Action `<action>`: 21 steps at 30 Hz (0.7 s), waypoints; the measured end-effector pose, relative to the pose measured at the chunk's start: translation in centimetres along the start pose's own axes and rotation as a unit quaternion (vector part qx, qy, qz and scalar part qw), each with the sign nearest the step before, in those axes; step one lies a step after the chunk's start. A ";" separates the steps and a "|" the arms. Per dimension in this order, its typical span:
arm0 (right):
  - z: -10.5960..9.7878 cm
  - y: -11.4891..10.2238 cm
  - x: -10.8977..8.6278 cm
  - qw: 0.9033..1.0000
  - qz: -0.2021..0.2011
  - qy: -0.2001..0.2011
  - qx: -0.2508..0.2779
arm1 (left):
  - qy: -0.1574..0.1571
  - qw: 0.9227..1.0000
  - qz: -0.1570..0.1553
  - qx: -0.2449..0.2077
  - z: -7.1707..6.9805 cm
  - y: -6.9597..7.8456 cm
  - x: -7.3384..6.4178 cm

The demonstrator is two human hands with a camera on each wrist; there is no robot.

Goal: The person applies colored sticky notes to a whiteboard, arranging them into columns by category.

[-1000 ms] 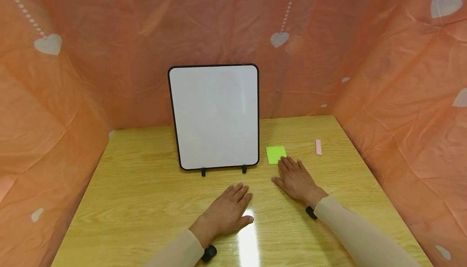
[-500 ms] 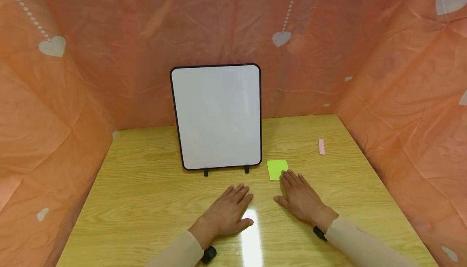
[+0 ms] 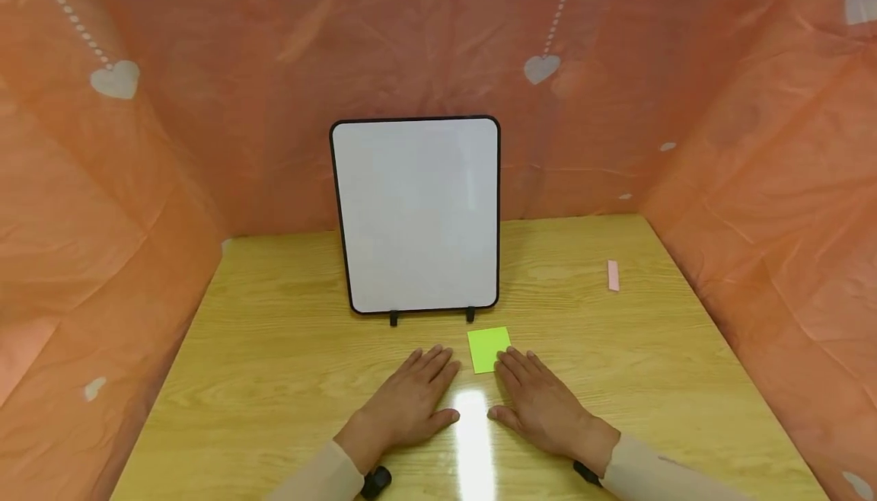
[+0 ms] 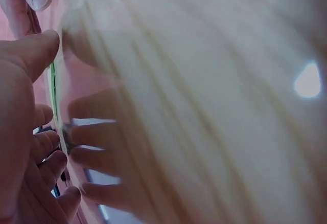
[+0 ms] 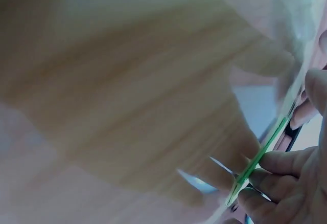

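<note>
A square yellow-green sticky note (image 3: 485, 347) lies on the wooden table in front of the whiteboard. My right hand (image 3: 548, 406) is stretched flat, its fingertips on the note's right edge; the right wrist view shows the same fingertips (image 5: 255, 178) against the green edge. My left hand (image 3: 407, 402) rests palm down on the table to the left of the note, fingers straight and apart from it. The left wrist view has its fingers (image 4: 48, 147) extended just over the glossy tabletop.
A black-framed whiteboard (image 3: 418, 215) stands upright on two small black feet behind the hands. A pink paper strip (image 3: 613, 275) lies at the back right of the table (image 3: 274, 349). Orange cloth (image 3: 274, 67) with white hearts surrounds the back and sides.
My right hand has drawn the sticky note toward me and then leftward, from right of the whiteboard to in front of it. My left hand stays nearly in place.
</note>
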State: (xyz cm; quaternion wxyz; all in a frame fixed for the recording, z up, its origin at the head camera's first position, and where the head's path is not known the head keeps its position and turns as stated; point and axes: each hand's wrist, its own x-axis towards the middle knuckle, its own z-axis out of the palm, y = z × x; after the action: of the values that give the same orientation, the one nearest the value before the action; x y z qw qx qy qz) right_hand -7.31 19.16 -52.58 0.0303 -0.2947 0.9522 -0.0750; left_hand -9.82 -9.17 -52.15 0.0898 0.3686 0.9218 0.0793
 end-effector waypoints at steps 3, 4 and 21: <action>0.0 -1.1 0.9 1.000 -0.025 -0.001 -0.002 | 0.007 1.000 -0.012 -0.004 -0.2 -0.6 -0.7; 0.0 -1.5 1.2 0.999 -0.033 -0.004 -0.005 | 0.010 1.000 -0.015 -0.004 -0.2 -0.8 -0.9; 0.2 -4.6 4.7 0.995 -0.097 0.007 -0.021 | 0.004 1.000 -0.015 -0.001 -0.2 -2.9 -2.9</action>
State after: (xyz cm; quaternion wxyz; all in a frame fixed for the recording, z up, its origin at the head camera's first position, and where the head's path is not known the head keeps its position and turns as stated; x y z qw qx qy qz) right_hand -8.60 12.78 -52.15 0.0099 -0.3854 0.9208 -0.0597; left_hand -9.71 -13.30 -52.26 0.0879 0.3543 0.9275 0.0804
